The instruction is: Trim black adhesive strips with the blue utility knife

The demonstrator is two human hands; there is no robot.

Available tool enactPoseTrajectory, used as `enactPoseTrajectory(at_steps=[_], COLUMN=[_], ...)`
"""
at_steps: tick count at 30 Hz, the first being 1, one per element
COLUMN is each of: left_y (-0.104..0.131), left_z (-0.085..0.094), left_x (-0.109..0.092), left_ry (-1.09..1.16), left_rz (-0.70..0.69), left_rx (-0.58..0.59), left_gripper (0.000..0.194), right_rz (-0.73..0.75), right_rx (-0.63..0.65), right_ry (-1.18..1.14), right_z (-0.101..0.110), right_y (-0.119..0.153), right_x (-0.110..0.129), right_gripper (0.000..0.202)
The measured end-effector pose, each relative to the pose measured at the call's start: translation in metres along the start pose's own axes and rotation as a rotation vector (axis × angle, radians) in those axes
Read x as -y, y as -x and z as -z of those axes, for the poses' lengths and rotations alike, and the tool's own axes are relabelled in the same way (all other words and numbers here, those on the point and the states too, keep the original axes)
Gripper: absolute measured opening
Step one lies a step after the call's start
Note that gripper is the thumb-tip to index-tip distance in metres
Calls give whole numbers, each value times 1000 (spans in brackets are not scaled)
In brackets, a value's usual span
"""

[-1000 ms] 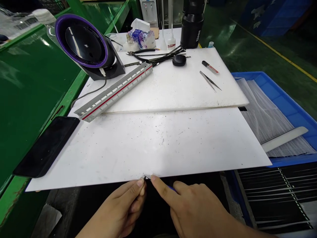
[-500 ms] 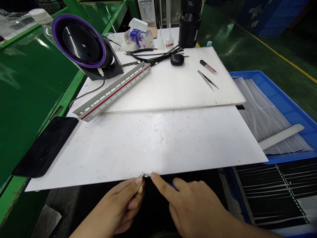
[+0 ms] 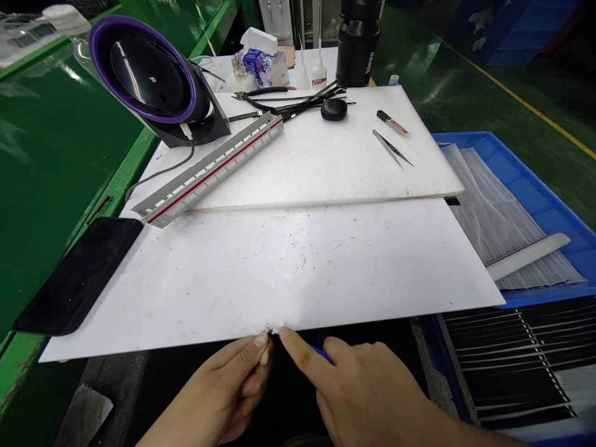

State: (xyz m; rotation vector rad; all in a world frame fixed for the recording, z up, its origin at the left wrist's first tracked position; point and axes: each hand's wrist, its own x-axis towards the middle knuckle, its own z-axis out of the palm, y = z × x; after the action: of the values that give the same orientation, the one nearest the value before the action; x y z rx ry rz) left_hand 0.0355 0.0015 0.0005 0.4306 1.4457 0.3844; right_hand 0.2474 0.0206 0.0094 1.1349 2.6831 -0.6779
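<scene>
At the front edge of the white board, my left hand pinches a tiny dark piece between thumb and forefinger. My right hand is wrapped round a blue-handled tool, its forefinger stretched along the tool to the small piece. The tool's tip lies at the piece, too small to make out. Most of the handle is hidden under my right hand. Dark specks are scattered over the board.
A phone lies left. Behind are a purple-rimmed fan, a slotted grey strip, a foam slab bearing tweezers, a marker, a black case and pliers. A blue crate stands right.
My right forefinger has shifted slightly left, closer to my left fingertips. The view has moved a little; both hands keep their hold.
</scene>
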Motion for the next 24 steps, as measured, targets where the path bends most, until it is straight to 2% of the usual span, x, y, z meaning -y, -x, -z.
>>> enactPoseTrajectory(at_steps=[5, 13, 19, 24], left_y=[1, 2, 4, 5], left_z=[0, -1, -3, -4], left_x=[-3, -5, -4, -8], left_ry=[-10, -24, -46, -36], left_rz=[6, -19, -17, -14], left_rx=[-9, 5, -25, -15], left_gripper=[54, 52, 52, 53], right_rz=[-16, -13, -18, -26], right_rx=[-10, -16, 11, -22], right_ry=[19, -92, -42, 47], right_z=[-2, 9, 6, 1], right_y=[-1, 0, -1, -2], right_x=[1, -2, 0, 4], right_gripper=[84, 78, 81, 90])
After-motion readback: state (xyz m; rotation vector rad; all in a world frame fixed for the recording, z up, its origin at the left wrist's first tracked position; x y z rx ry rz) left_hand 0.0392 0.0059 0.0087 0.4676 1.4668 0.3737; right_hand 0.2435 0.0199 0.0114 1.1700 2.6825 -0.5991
